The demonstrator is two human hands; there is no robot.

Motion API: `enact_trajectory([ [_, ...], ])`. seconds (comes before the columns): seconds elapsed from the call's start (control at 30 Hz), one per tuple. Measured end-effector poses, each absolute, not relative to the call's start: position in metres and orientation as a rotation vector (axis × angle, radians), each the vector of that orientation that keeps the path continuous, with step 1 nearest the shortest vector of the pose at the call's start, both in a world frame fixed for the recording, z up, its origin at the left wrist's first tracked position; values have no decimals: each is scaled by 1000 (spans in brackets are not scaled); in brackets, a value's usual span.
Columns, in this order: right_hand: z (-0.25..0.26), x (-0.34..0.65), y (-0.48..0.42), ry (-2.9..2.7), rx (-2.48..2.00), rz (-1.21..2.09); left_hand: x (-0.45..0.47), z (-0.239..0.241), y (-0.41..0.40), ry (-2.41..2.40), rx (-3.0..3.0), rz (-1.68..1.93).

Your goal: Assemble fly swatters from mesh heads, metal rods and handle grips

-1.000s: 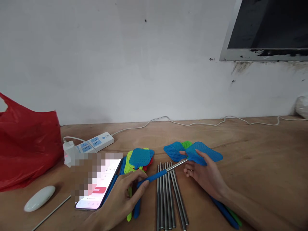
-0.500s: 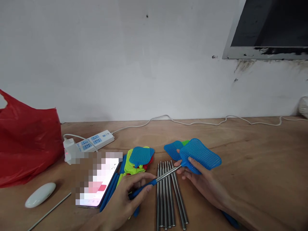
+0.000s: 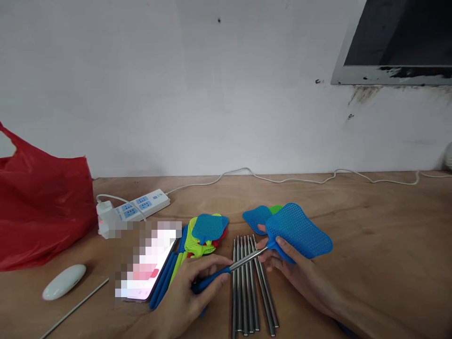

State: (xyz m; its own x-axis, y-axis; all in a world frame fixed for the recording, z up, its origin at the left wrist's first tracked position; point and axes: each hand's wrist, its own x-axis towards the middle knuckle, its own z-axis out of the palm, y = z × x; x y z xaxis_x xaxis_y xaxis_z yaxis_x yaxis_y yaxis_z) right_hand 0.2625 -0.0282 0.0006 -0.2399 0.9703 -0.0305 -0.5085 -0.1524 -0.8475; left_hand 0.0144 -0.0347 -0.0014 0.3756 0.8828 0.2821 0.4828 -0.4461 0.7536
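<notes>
A blue fly swatter (image 3: 300, 231) with a metal rod and blue handle is held between both hands, tilted above the table. My left hand (image 3: 189, 292) is closed round its blue handle. At the neck of the mesh head, my right hand (image 3: 293, 263) pinches with thumb and fingers. Below the swatter lie several metal rods (image 3: 243, 301) side by side. Left of them is a pile of swatters with blue, yellow-green and red heads (image 3: 208, 230), partly hidden by my left hand. Behind the right hand lie a blue mesh head (image 3: 256, 219) and a green one (image 3: 275, 209).
A lit phone (image 3: 151, 263), partly blurred, lies left of the swatter pile. Behind it is a white power strip (image 3: 148, 203) with a plug and cable. A red plastic bag (image 3: 42, 207) and a white oval object (image 3: 63, 281) are at the left. The wall (image 3: 226, 94) bounds the table's back.
The swatter's head has shifted slightly right and turned a little in my right hand. Both hands keep their hold. The whole view has moved slightly.
</notes>
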Motion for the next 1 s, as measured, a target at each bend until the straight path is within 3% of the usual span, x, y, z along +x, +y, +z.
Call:
enact_trajectory([
  [0.4,5,263,-25,-901,-793,1592,14,2,-34,1146,2040,762],
  [0.8,9,290,-6,-522,-733,1404,10,7,-39,1223,2069,876],
  [1.0,5,290,-4,-600,-764,1360,9,8,-36,1232,2113,872],
])
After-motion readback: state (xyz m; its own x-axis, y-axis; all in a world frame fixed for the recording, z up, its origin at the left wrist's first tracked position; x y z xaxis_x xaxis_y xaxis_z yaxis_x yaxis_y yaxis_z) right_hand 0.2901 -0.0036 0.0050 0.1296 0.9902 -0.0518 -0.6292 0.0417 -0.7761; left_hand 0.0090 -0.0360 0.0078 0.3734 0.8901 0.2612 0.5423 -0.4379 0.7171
